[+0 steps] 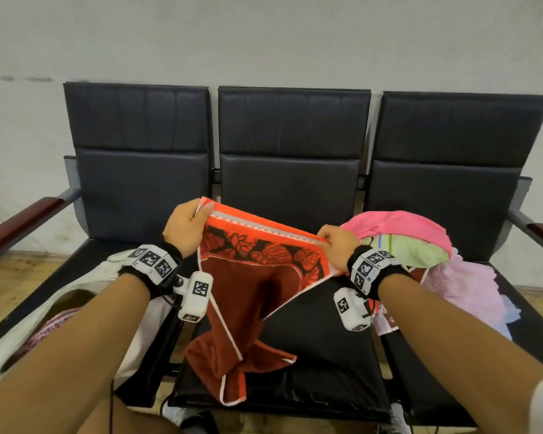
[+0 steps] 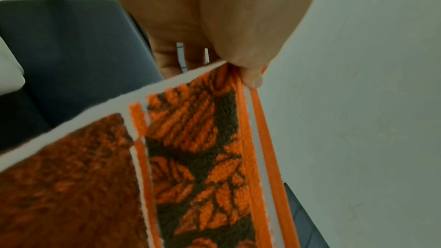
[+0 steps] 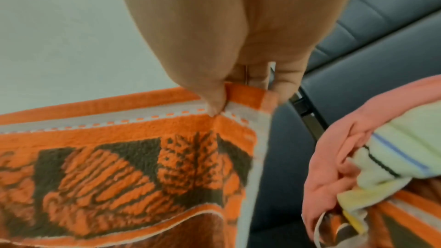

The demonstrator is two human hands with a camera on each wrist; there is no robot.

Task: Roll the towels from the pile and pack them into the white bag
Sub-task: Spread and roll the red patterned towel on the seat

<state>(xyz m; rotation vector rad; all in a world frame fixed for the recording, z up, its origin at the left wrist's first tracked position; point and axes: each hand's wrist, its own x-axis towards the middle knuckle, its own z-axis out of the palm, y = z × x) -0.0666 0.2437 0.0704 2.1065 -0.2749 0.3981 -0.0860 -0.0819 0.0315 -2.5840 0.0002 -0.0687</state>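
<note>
Against a pale wall, three black padded seats (image 1: 292,195) are carrying the work. Over the middle one, an orange terry towel with a dark leaf border (image 1: 257,264) is hanging, its lower end trailing on the cushion. Left hand (image 1: 185,227) and right hand (image 1: 336,242) are each pinching a top corner between thumb and curled fingers. Left of it, a white fabric bag (image 1: 85,277) is lying open; right, a pile of pink and pale green towels (image 1: 420,242) is sitting.

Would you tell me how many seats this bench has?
3: left seat under the white bag, middle seat under the orange towel, right seat under the towel pile.
</note>
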